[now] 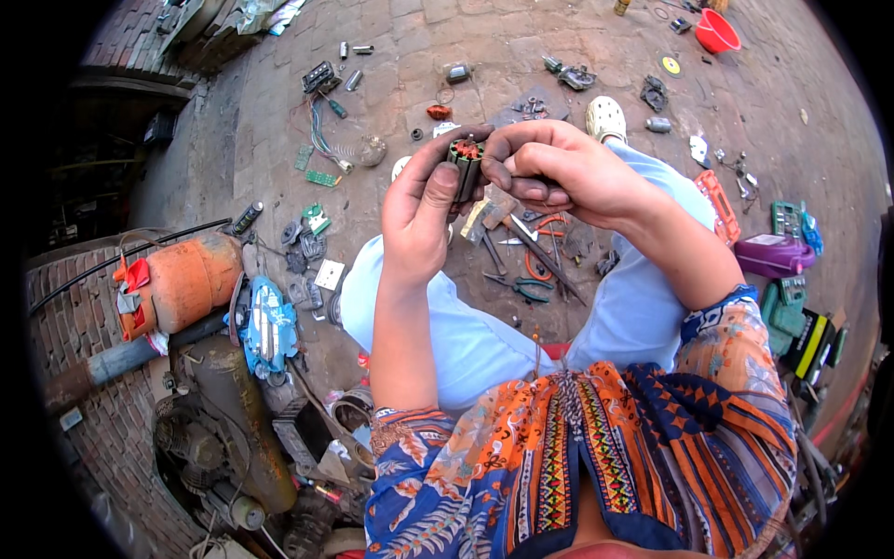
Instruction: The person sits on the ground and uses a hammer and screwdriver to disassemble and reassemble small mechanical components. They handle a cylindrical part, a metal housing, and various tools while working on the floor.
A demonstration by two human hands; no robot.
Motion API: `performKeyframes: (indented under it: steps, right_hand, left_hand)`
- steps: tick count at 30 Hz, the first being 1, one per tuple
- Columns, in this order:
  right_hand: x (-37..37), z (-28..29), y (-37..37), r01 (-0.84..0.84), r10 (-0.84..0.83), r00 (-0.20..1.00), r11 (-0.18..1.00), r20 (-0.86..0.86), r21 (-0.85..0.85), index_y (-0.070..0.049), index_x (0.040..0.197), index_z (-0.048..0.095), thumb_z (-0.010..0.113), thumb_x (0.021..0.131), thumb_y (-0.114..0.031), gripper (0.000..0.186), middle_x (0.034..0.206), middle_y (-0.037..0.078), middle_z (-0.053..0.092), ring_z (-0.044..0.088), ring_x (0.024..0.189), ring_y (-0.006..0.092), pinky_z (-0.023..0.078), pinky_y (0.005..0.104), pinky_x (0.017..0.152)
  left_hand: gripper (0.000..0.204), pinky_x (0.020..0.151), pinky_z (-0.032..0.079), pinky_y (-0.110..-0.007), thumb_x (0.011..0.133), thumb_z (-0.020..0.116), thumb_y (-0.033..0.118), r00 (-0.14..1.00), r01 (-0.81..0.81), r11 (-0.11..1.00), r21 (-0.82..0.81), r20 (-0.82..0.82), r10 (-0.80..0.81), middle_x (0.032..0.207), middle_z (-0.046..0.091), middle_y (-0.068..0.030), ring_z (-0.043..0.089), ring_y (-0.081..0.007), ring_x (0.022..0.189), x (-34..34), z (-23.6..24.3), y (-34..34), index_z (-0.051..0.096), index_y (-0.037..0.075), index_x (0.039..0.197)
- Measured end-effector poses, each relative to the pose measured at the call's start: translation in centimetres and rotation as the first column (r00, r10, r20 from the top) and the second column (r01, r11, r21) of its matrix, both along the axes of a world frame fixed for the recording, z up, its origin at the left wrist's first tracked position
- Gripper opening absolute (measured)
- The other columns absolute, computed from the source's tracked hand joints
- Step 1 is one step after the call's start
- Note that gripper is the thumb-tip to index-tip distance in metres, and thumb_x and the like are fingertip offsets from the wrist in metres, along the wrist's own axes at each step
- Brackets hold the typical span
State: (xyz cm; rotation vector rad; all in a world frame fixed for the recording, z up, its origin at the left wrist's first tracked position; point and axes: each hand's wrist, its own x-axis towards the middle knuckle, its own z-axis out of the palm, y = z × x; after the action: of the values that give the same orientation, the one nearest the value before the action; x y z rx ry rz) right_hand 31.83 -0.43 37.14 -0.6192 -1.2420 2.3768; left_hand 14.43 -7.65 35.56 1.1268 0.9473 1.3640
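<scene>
My left hand (424, 210) is wrapped round a small motor core (465, 177), a dark ribbed cylinder held upright. Copper-red windings and green insulation show at its top end. My right hand (559, 172) is closed beside it, thumb and forefinger pinched together at the core's right side. Whatever those fingertips hold, if anything, is too small to make out. Dark grime covers the fingers of both hands. On the ground below, between my knees, lie pliers (518, 287) with teal handles, an orange-handled tool (540, 264) and a hammer (491, 244).
Motor parts, circuit boards (323, 178) and wires (321, 130) are scattered over the brick ground ahead. An orange gas cylinder (182, 279) and a rusty tank (237, 419) are at left. At right are a purple container (775, 255) and green tool cases (784, 317). A red bowl (717, 33) sits far right.
</scene>
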Motion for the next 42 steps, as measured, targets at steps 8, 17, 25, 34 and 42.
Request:
performKeyframes:
  steps: [8, 17, 25, 34, 42]
  right_hand:
    - [-0.4, 0.2, -0.4, 0.181, -0.229, 0.973, 0.835, 0.030, 0.520, 0.001, 0.082, 0.061, 0.046, 0.078, -0.005, 0.016, 0.066, 0.000, 0.055, 0.045, 0.053, 0.0056, 0.036, 0.0222, 0.047]
    - [-1.0, -0.5, -0.7, 0.288, -0.406, 0.909, 0.444, -0.095, 0.849, 0.002, 0.084, 0.061, 0.053, 0.074, 0.000, 0.014, 0.066, 0.011, 0.057, 0.055, 0.057, 0.0142, 0.045, 0.0272, 0.055]
    - [-1.6, -1.5, -0.3, 0.242, -0.448, 0.882, 0.158, -0.149, 0.957, -0.002, 0.083, 0.060, 0.061, 0.072, -0.004, 0.011, 0.071, 0.012, 0.059, 0.060, 0.063, 0.0288, 0.048, 0.0342, 0.055]
    - [-2.3, -2.7, 0.3, 0.187, -0.480, 0.871, 0.121, -0.107, 0.975, -0.002, 0.082, 0.060, 0.060, 0.074, -0.007, 0.009, 0.072, 0.012, 0.060, 0.060, 0.063, 0.0299, 0.048, 0.0359, 0.055]
    - [-2.7, -2.8, 0.6, 0.171, -0.460, 0.884, 0.138, -0.090, 0.976, 0.001, 0.084, 0.060, 0.057, 0.074, -0.001, 0.011, 0.072, 0.015, 0.060, 0.060, 0.064, 0.0307, 0.048, 0.0352, 0.057]
  left_hand:
    - [0.036, 0.065, 0.041, -0.020, 0.094, 0.053, 0.024, 0.996, -0.044, 0.998, 0.038, -0.074, 0.046, 0.093, 0.061, -0.0032, 0.052, -0.0068, 0.078, 0.0, 0.4, 0.2, 0.054, -0.003, 0.117]
    - [0.033, 0.063, 0.040, -0.021, 0.093, 0.055, 0.023, 0.994, -0.064, 0.996, -0.054, 0.085, 0.069, 0.092, 0.062, -0.0034, 0.050, -0.0067, 0.074, 0.5, 0.2, 0.3, 0.056, -0.002, 0.116]
    - [0.032, 0.059, 0.037, -0.019, 0.093, 0.056, 0.023, 0.974, -0.145, 0.977, -0.157, 0.150, 0.169, 0.083, 0.062, -0.0013, 0.048, -0.0049, 0.068, 1.0, -0.3, 0.6, 0.059, -0.002, 0.112]
    - [0.026, 0.060, 0.038, -0.020, 0.093, 0.054, 0.018, 0.948, -0.275, 0.937, -0.214, 0.101, 0.301, 0.083, 0.062, -0.0016, 0.051, -0.0053, 0.070, 1.3, -1.3, 1.6, 0.060, -0.002, 0.108]
    - [0.024, 0.059, 0.037, -0.021, 0.093, 0.054, 0.017, 0.927, -0.318, 0.925, -0.210, 0.135, 0.349, 0.082, 0.062, -0.0018, 0.049, -0.0057, 0.068, 1.1, -2.1, 2.1, 0.061, -0.003, 0.106]
